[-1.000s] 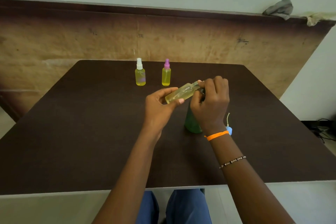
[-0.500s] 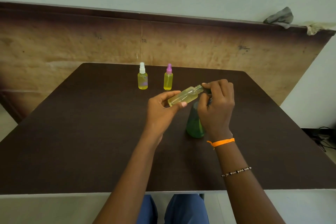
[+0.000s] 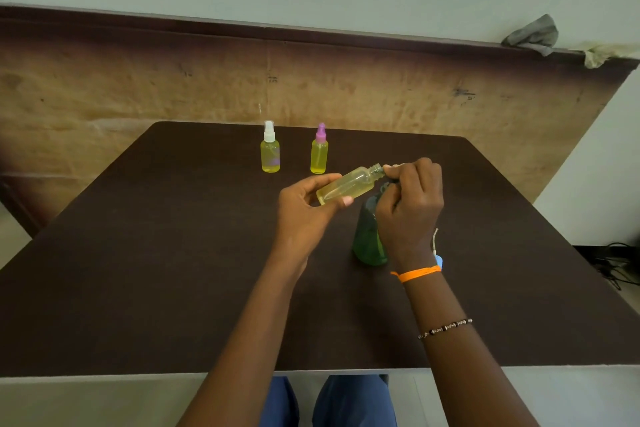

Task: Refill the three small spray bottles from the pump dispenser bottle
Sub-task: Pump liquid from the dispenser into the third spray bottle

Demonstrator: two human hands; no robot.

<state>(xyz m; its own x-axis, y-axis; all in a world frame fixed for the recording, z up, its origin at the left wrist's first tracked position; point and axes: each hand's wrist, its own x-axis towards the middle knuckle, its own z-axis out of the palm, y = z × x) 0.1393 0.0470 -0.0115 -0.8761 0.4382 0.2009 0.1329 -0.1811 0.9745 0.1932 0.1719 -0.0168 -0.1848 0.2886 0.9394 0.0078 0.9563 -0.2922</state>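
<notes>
A person sits at a dark brown table (image 3: 173, 253). The left hand (image 3: 304, 215) holds a small bottle (image 3: 349, 184) with its fingers and thumb closed around the lower end. This small bottle is tilted, almost lying on its side, with its neck pointing up and to the right. It has yellow stuff inside. Its top is off, and the bare screw neck shows. No writing shows on it.

The right hand (image 3: 410, 204) is right at the neck of the tilted bottle. Its fingers are curled and pinched close together. The thumb and first finger touch or almost touch the bottle's neck. I cannot tell if the right hand has a cap or something else tucked inside it.

Under the right hand stands a green bottle (image 3: 369, 239) on the table. The hand hides its top. No label can be read on it.

At the far side of the table stand two more small bottles, side by side and a little apart. The white-top bottle (image 3: 270, 149) is on the left. It is yellow, with a faint purple patch low on its side, too blurry to read. The pink-top bottle (image 3: 319, 151) is on the right, also yellow.

The right arm wears an orange band (image 3: 415, 273) at the wrist and a bead bracelet (image 3: 445, 328) lower down. A small blue thing (image 3: 439, 260) with a pale string peeks out beside the wrist.

A grey rag (image 3: 531, 34) lies on the ledge by the wall.
</notes>
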